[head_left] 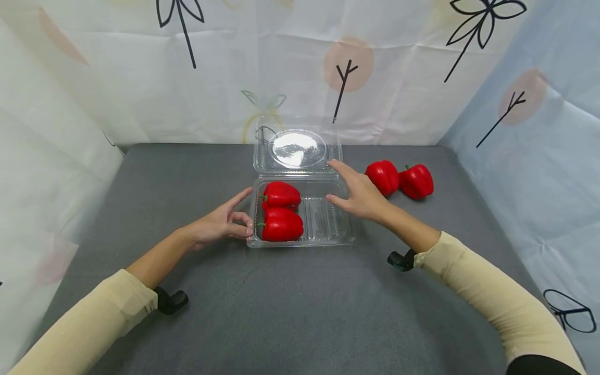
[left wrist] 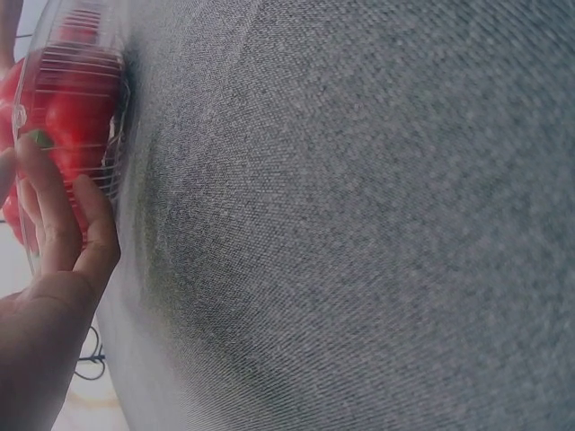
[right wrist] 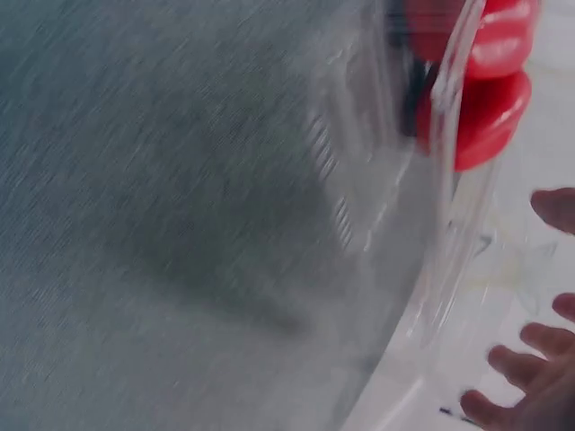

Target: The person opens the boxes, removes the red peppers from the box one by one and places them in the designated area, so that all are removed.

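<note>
A clear plastic clamshell container [head_left: 323,239] lies on the table with its lid [head_left: 297,148] raised at the back. Two red bell peppers, a rear one [head_left: 282,195] and a front one [head_left: 283,225], lie side by side in its left half, stems to the left. My left hand [head_left: 217,226] touches the container's left side, index finger stretched along it; in the left wrist view, the fingers [left wrist: 58,220] rest against the ribbed wall. My right hand [head_left: 361,195] reaches over the container's right edge, fingers spread and holding nothing.
Two more red bell peppers, one [head_left: 384,177] nearer and another [head_left: 416,182] farther right, lie on the grey table [head_left: 300,312] beyond my right hand. Patterned white cloth [head_left: 300,67] hangs behind the table and along its sides.
</note>
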A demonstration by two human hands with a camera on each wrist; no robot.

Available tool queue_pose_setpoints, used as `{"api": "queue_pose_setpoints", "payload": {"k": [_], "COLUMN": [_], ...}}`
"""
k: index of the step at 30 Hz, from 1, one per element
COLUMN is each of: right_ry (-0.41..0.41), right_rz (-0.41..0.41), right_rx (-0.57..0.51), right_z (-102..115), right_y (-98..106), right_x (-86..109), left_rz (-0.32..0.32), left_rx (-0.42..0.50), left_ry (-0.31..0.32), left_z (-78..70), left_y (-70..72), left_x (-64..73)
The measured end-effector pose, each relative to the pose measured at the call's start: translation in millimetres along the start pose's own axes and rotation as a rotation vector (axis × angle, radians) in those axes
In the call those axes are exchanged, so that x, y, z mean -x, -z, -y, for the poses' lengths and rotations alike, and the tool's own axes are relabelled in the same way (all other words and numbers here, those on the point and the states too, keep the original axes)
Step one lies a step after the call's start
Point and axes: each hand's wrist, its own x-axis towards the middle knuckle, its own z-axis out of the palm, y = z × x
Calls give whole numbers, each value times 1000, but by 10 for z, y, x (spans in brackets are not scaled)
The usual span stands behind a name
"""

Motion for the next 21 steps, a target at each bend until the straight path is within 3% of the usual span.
{"api": "queue_pose_setpoints", "payload": {"k": [8, 15, 21], "right_ry": [58, 78, 47], "right_rz": [197, 405, 540], "right_rx": [-206, -541, -590], "right_z": [248, 377, 394], "right_y": [-75, -141, -196], "right_x": [-90, -153, -193], "left_rz": [7, 15, 9], "left_rx": [7, 2, -1], "left_ry": [-7, -13, -11], "left_z": [6, 9, 4], "left_y": [3, -1, -8], "left_x": [-1, -4, -1]}}
